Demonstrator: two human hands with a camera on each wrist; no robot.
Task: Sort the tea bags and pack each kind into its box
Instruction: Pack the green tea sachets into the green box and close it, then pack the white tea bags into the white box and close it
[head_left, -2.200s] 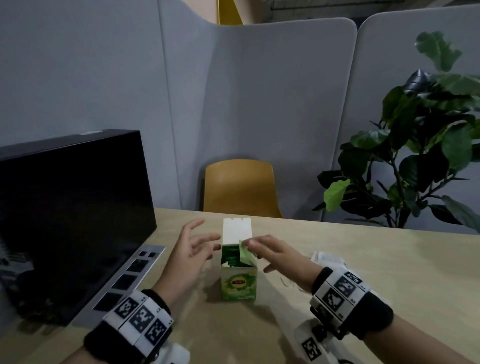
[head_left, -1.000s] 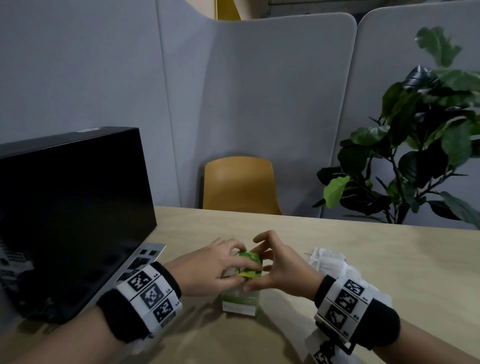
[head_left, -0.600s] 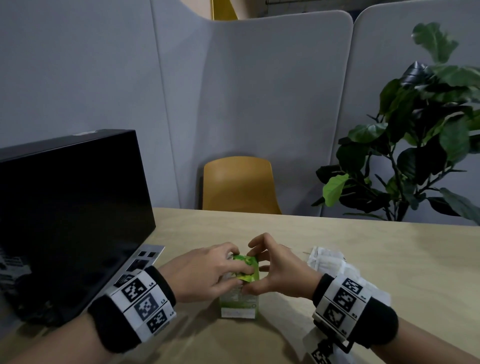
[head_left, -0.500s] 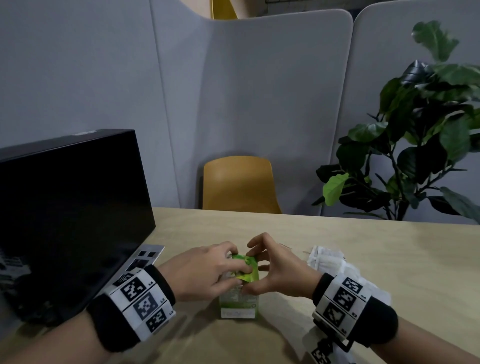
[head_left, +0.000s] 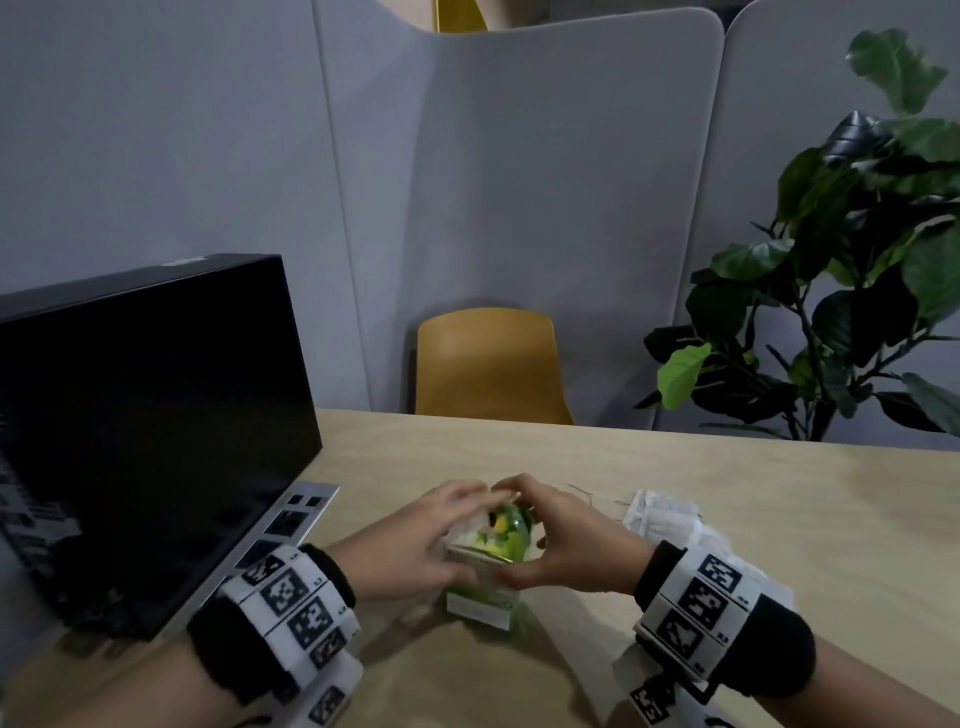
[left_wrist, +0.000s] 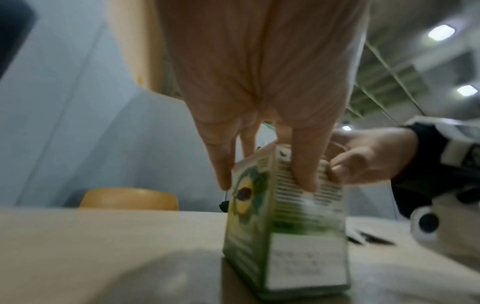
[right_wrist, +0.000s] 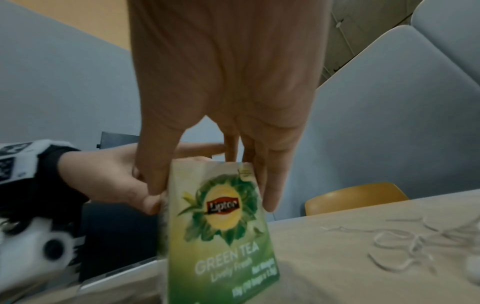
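Note:
A green Lipton green tea box (head_left: 480, 597) stands on the wooden table (head_left: 779, 519), its lid folded down and its image blurred. My left hand (head_left: 415, 538) grips the box's top from the left, with the thumb on one face and the fingers (left_wrist: 303, 164) on another of the box (left_wrist: 285, 205). My right hand (head_left: 563, 543) grips the top from the right, thumb and fingers (right_wrist: 270, 174) astride the box (right_wrist: 223, 226). White tea bags (head_left: 665, 519) lie just right of my right hand, their strings (right_wrist: 402, 246) loose on the table.
An open laptop (head_left: 156, 415) takes up the table's left side, close to my left wrist. A yellow chair (head_left: 488, 364) stands behind the far edge before grey partitions. A leafy plant (head_left: 857, 260) fills the right background.
The box stood open with its lid up and my hands apart beside it. Both hands have since folded the lid down and now clasp the box's top; the box blurs as it shifts.

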